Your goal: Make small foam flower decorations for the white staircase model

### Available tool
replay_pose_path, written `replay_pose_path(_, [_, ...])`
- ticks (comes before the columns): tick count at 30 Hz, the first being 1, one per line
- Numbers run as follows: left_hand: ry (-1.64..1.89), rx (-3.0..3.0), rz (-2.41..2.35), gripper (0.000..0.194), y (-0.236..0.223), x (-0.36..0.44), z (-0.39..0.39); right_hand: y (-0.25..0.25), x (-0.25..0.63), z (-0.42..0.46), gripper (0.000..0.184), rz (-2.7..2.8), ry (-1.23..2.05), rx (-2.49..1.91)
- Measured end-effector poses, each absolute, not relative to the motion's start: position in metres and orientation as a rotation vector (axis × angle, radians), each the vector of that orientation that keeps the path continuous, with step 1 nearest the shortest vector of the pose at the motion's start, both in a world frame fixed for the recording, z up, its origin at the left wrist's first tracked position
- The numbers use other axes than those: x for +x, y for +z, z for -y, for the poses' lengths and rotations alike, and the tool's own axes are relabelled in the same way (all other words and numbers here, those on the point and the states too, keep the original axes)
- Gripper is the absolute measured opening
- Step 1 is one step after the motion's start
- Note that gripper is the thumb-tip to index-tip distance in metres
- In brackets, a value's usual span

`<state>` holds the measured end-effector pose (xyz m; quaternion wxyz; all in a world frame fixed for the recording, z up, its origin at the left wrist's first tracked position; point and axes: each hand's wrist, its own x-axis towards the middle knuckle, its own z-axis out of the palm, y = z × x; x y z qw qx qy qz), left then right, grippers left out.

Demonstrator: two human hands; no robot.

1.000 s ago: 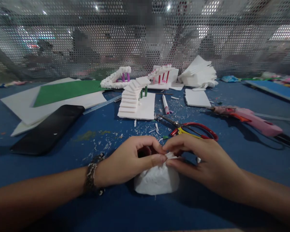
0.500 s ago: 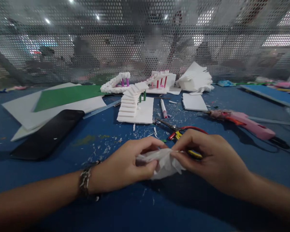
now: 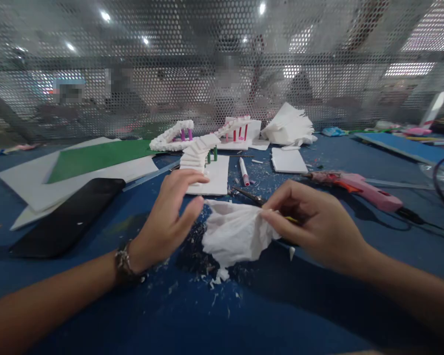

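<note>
A crumpled white tissue [image 3: 240,234] hangs over the blue table in front of me. My right hand [image 3: 311,219] pinches its right corner between thumb and fingers. Apart from the tissue, to its left, my left hand [image 3: 170,217] holds nothing, thumb and fingers spread. Small white scraps [image 3: 220,275] lie at the tissue's lower edge. Just beyond the left hand stands a small white model staircase [image 3: 196,153] on a white base, with green posts. A pair of scissors [image 3: 247,195] lies behind the tissue, its handles mostly hidden by my right hand.
A black phone [image 3: 72,217] and green and white sheets [image 3: 99,159] lie at left. A pink glue gun [image 3: 370,191] with its cord is at right. Behind are a marker [image 3: 243,171], a white square [image 3: 289,160], two more models and a tissue stack [image 3: 288,127]. A perforated screen [image 3: 151,93] rises behind.
The gathered white bundle has come open into a loose, hanging tissue, and scraps have appeared below it. My left hand has let go and moved left; my right hand keeps its pinch.
</note>
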<state>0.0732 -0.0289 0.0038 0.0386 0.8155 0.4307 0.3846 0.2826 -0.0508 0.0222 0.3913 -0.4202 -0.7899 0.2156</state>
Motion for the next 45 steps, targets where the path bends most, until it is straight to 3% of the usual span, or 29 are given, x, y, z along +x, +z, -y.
replay_pose_path(3, [0.897, 2.745, -1.008, 0.033, 0.003, 0.081, 0.047, 0.017, 0.279, 0.058, 0.007, 2.133, 0.517, -1.000])
replay_pose_path(8, [0.614, 2.773, -0.973, 0.018, 0.004, 0.093, 0.063, 0.013, 0.274, 0.065, 0.009, 2.216, 0.447, -0.963])
replay_pose_path(21, [0.690, 2.396, -0.751, 0.011, 0.006, 0.094, 0.056, 0.010, 0.279, 0.068, 0.004, 2.283, 0.493, -0.864])
replay_pose_path(25, [0.736, 2.167, -0.833, 0.013, 0.005, 0.092, 0.049, 0.012, 0.281, 0.063, 0.021, 2.332, 0.524, -0.816])
replay_pose_path(30, [0.687, 2.035, -0.811, 0.016, 0.006, 0.088, 0.045, 0.019, 0.282, 0.059, 0.014, 2.392, 0.595, -0.633])
replay_pose_path(36, [0.632, 1.942, -0.765, 0.017, 0.006, 0.088, 0.045, 0.020, 0.283, 0.058, 0.017, 2.465, 0.622, -0.546])
replay_pose_path(45, [0.581, 1.567, -0.859, 0.013, 0.004, 0.087, 0.047, 0.016, 0.284, 0.058, 0.019, 2.519, 0.502, -0.738])
